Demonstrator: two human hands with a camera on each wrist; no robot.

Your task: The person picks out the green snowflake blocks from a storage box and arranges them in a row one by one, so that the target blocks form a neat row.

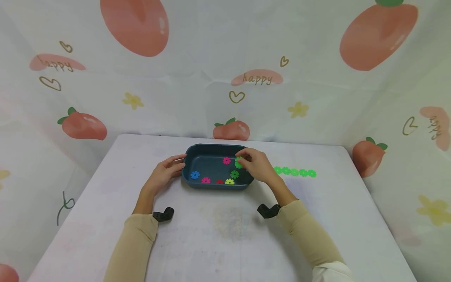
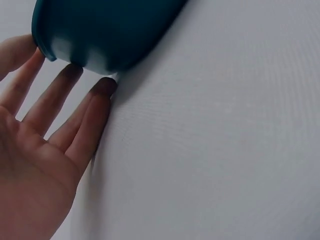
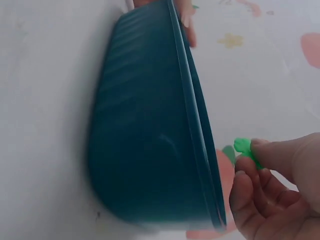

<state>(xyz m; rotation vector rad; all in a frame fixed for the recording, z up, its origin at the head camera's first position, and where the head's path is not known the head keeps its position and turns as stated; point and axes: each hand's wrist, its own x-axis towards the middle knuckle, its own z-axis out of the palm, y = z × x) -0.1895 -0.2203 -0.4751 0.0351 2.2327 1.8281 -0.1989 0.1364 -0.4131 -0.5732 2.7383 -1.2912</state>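
A dark teal plastic basin (image 1: 215, 187) stands on the white table. My left hand (image 1: 163, 175) rests at its left end, the fingers fairly straight and their tips touching the outer wall (image 2: 95, 35). Over the basin's right end, my right hand (image 1: 258, 166) pinches a bright green snowflake disc (image 3: 242, 145) between thumb and fingers, above the rim. Inside the basin lie loose discs: a blue one (image 1: 195, 175), pink ones (image 1: 206, 180), a red one (image 1: 220, 182), a yellow one (image 1: 230, 181) and a darker green one (image 1: 234, 174).
To the right of the basin, several bright green discs (image 1: 295, 172) form a row on the table (image 1: 211, 239). A patterned cloth (image 1: 197, 102) hangs behind the table. Each wrist wears a black camera (image 1: 163, 214).
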